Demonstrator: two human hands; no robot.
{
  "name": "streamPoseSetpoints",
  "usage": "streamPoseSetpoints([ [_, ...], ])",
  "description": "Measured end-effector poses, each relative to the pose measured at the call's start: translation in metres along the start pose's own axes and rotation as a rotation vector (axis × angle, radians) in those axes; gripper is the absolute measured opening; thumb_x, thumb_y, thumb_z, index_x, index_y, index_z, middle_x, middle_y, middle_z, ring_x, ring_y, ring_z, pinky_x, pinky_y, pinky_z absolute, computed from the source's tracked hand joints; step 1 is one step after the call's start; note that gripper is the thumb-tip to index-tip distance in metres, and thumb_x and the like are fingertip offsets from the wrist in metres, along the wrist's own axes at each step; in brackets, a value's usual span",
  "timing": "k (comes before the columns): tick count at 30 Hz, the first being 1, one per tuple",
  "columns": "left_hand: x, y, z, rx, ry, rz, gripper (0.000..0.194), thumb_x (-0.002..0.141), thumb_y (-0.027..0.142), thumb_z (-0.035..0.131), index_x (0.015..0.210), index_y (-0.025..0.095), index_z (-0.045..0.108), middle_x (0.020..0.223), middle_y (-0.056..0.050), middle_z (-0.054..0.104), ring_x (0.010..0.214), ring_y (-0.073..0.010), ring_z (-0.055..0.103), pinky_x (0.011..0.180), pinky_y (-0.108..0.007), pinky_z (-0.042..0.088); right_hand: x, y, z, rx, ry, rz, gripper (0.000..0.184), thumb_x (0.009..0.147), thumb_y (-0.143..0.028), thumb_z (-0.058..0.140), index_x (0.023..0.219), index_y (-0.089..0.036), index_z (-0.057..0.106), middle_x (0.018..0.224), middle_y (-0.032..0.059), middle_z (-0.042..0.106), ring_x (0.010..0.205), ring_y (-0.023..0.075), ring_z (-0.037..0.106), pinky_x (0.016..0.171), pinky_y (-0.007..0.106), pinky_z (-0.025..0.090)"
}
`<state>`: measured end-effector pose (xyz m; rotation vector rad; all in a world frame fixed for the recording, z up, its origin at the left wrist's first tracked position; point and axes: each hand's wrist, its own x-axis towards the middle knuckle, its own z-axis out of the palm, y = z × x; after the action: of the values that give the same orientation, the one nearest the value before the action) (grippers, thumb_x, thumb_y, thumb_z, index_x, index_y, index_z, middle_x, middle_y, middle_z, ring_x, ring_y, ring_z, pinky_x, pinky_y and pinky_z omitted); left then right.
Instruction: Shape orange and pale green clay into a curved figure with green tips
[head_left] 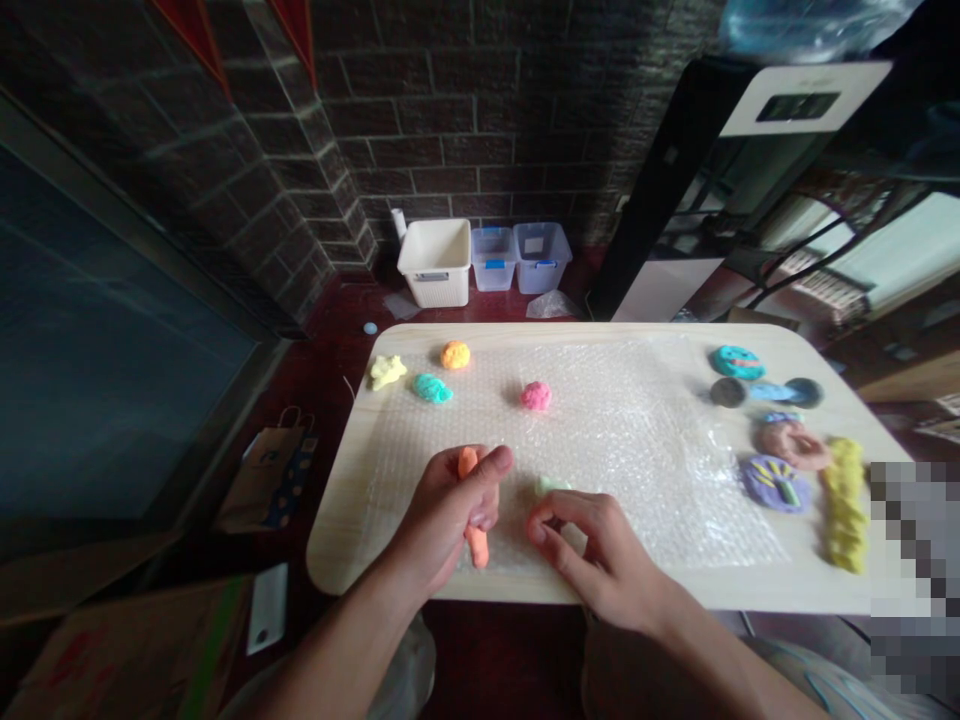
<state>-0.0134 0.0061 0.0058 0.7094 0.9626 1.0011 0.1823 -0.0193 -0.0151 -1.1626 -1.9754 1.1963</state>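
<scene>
My left hand point(450, 510) is closed round an orange roll of clay point(475, 530) that pokes out above and below the fingers, near the front edge of the pale wooden table point(352, 520). My right hand point(592, 545) pinches a small pale green piece of clay point(551, 486) just to the right of it. Both hands rest over a sheet of bubble wrap point(622, 440). Farther off lie a pink lump point(535, 396), an orange lump point(454, 354), a teal lump point(432, 388) and a yellow lump point(387, 372).
Finished clay shapes line the table's right side: a teal disc point(736, 361), a purple disc point(776, 484), a brown ring point(791, 445), a yellow twisted strip point(846, 505). On the floor behind stand a white bin point(436, 262) and two clear boxes point(519, 258). A paper bag point(268, 478) sits at the left.
</scene>
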Motion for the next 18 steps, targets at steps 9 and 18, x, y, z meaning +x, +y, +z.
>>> streamPoseSetpoints([
  [9, 0.0005, 0.0010, 0.0030, -0.018, 0.155, 0.037, 0.059, 0.080, 0.041, 0.080, 0.052, 0.022, 0.032, 0.044, 0.010, 0.027, 0.039, -0.0044, 0.025, 0.043, -0.022, 0.021, 0.0008, 0.0008, 0.0014, -0.017, -0.014, 0.007, 0.029, 0.104, -0.035, 0.052, 0.087, -0.019, 0.069, 0.075, 0.0024, 0.067, 0.068, 0.0160, 0.062, 0.063, 0.027, 0.043],
  [18, 0.0028, -0.0016, 0.0008, -0.120, 0.132, 0.021, 0.036, 0.087, 0.031, 0.072, 0.065, 0.020, 0.045, 0.056, 0.006, 0.042, 0.051, -0.0078, 0.043, 0.051, -0.020, 0.038, 0.0015, 0.0016, 0.0024, -0.011, -0.002, -0.002, 0.027, 0.104, -0.035, 0.054, 0.090, -0.019, 0.070, 0.077, 0.0030, 0.068, 0.070, 0.0170, 0.063, 0.066, 0.029, 0.045],
])
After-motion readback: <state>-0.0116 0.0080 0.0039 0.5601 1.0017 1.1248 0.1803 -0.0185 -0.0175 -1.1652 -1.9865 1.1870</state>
